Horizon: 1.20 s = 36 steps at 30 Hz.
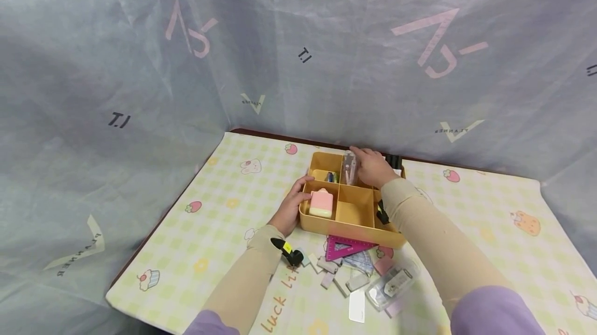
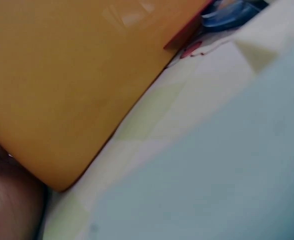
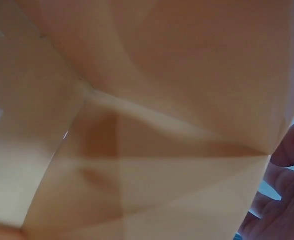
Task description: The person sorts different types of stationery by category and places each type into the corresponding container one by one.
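Observation:
A yellow divided organizer box (image 1: pixel 354 228) stands toward the back of the table. My left hand (image 1: pixel 290 210) holds its left wall, thumb and a finger over the rim. My right hand (image 1: pixel 371 167) reaches into the back middle compartment and grips a clear plastic case (image 1: pixel 349 169) standing there; its thumb is hidden. A pink and cream case (image 1: pixel 321 203) lies in the front left compartment. Small blue and green items (image 1: pixel 331 177) sit in the back left one, and black items (image 1: pixel 393 162) at the back right. In the right wrist view, the fingers (image 3: pixel 282 200) show beyond a compartment wall.
In front of the box lie a magenta set square (image 1: pixel 347 248), several erasers (image 1: pixel 328 264), a white card (image 1: pixel 356 306) and another clear case (image 1: pixel 391 288). A patterned cloth (image 1: pixel 224 252) covers the table. Grey curtain (image 1: pixel 298 65) hangs close behind it.

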Tool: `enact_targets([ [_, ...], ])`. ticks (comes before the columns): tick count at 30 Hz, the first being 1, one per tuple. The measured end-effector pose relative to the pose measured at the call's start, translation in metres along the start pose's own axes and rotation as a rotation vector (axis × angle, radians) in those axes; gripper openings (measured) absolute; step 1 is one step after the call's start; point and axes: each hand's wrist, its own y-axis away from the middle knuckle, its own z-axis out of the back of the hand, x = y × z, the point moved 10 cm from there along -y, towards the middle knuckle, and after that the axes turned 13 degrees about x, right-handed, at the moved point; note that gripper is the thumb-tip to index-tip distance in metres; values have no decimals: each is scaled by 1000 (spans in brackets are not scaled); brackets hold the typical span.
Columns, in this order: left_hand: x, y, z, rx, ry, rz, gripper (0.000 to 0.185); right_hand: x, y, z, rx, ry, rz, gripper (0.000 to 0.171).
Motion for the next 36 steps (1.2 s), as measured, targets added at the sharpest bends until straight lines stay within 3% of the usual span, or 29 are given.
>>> enact_targets([
  [5,-1,2,0,-12,12,-17,56,4,10,7,27,-40,69,73],
  [10,0,3,-1,-8,16,-32,56,11,36,35,-19,-119,141,77],
  [16,1,4,0,-16,1,-18,56,27,89,64,-87,-4,262,61],
  [20,-1,5,1,-21,2,-9,56,44,133,69,-133,104,406,44],
  [22,-2,4,2,-20,2,-10,56,51,155,64,-130,154,495,33],
  [27,-5,1,2,-21,-13,-11,57,52,199,34,-26,238,654,21],
  [36,-2,-1,-1,-16,-7,-8,57,10,233,-31,214,161,624,21],
])
